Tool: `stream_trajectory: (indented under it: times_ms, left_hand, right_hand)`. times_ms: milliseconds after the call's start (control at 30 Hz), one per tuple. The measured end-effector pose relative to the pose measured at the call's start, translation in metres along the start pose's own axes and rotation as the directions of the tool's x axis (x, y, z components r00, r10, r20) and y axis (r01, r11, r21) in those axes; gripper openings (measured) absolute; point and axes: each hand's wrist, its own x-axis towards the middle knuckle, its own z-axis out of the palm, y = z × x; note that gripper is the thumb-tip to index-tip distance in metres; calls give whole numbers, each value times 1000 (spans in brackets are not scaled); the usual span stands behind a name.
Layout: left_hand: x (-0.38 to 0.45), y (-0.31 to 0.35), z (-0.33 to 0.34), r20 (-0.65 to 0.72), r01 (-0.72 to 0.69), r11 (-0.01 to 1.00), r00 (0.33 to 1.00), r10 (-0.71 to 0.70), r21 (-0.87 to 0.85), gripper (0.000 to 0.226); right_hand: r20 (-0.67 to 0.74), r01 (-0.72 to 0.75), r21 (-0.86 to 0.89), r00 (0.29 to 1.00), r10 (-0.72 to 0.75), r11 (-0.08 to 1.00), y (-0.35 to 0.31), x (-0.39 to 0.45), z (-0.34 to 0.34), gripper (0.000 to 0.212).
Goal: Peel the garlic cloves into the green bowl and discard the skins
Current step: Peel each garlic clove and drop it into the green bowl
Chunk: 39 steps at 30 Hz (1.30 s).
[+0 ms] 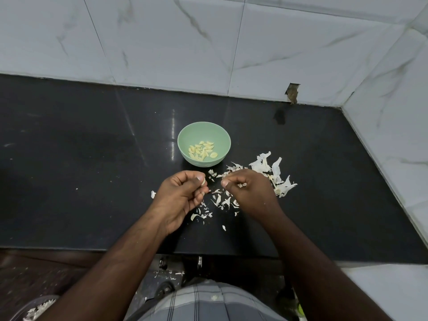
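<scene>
A green bowl [222,137] stands on the black counter and holds several peeled garlic cloves [202,150]. Just in front of it, my left hand [183,195] pinches a garlic clove [203,182] between thumb and fingers. My right hand [247,191] hovers a little to the right, its fingers curled, with a scrap of skin [242,185] showing inside them. White garlic skins [273,172] lie scattered on the counter under and to the right of both hands, with a garlic stem among them.
The black counter [92,158] meets a white marble-tiled wall [185,42] at the back and on the right. A chipped hole [292,92] shows in the back wall. Bits of skin lie on the floor below the counter's front edge.
</scene>
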Motion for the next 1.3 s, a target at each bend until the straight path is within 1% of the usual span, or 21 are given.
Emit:
stream_trajectory:
  times_ms: [33, 100, 167, 200, 267, 367, 433, 500, 533, 633, 700, 767, 833, 867, 933, 1000, 1033, 1100, 1167, 1200, 1300]
  left_hand:
    - [1, -1, -1, 3, -1, 1000, 1000, 1, 10, 6]
    - [3, -3, -2, 12, -3, 1000, 1000, 2, 30, 13]
    - [5, -3, -1, 23, -14, 998, 1000, 13, 53, 19]
    - [5, -2, -1, 29, -21, 998, 999, 19, 57, 21]
    - [6, -2, -1, 21, -24, 998, 1000, 23, 49, 24]
    - [8, 0, -4, 0, -4, 1000, 1000, 4, 28, 24]
    - [7, 1, -8, -4, 3, 1000, 1000, -3, 25, 21]
    - [7, 4, -11, -40, -34, 996, 999, 37, 84, 15]
    - [8, 5, -15, -73, -71, 984, 994, 84, 164, 11]
    - [13, 5, -31, -127, -168, 871, 959, 252, 462, 13]
    - [17, 4, -44, -72, -201, 728, 943, 326, 656, 15]
    - [18, 2, -52, -14, -185, 583, 948, 319, 791, 20]
    - [17, 0, -56, 24, -151, 469, 964, 265, 870, 19]
    - [16, -1, -57, 35, -136, 425, 971, 238, 895, 18]
    - [14, -2, -59, 38, -117, 388, 978, 204, 914, 16]
    - [14, -2, -61, 34, -104, 369, 981, 192, 924, 15]
    - [14, -3, -61, 31, -98, 362, 982, 188, 927, 14]
    - [14, -4, -62, 24, -93, 358, 981, 192, 929, 12]
    - [14, -6, -61, 21, -98, 363, 978, 210, 927, 12]
    - [14, -7, -61, 16, -98, 371, 976, 217, 924, 12]
    - [14, -8, -59, 5, -97, 388, 973, 232, 916, 7]
  right_hand:
    - [-26, 23, 8, 999, -23, 1000, -1, 0, 0, 14]
    - [-23, 120, -7, 992, -120, 993, -2, 0, 1, 31]
    - [69, 225, -88, 973, -219, 970, -4, 0, 5, 37]
    - [118, 236, -94, 967, -225, 967, -7, 0, 6, 36]
    - [162, 198, -48, 969, -188, 979, -13, -1, 11, 32]
    - [131, 105, 61, 985, -112, 993, -17, -2, 15, 24]
    - [131, 69, 90, 988, -80, 994, -17, 2, 18, 20]
    - [95, 18, 97, 995, -27, 995, -16, 9, 18, 14]
    - [58, -2, 98, 998, -4, 995, -16, 13, 18, 12]
    - [-24, -15, 115, 1000, 18, 993, -20, 30, 13, 13]
    - [-38, 8, 85, 999, -5, 996, -24, 45, 10, 13]
    - [-54, 44, 3, 998, -44, 999, -29, 59, 9, 15]
    - [-52, 72, -87, 996, -77, 994, -34, 70, 9, 21]
    - [-44, 80, -127, 995, -86, 989, -36, 72, 9, 23]
    - [-33, 94, -166, 994, -101, 982, -36, 68, 12, 20]
    - [56, 105, -149, 994, -98, 983, -31, 53, 19, 18]
    - [161, 120, -151, 982, -96, 981, -26, 42, 25, 19]
    - [419, 201, -189, 902, -106, 961, -18, 19, 37, 23]
    - [574, 345, -253, 806, -147, 904, -7, 3, 50, 25]
    - [597, 400, -286, 785, -164, 871, -2, -1, 56, 27]
    - [586, 463, -364, 788, -187, 808, 9, -7, 69, 29]
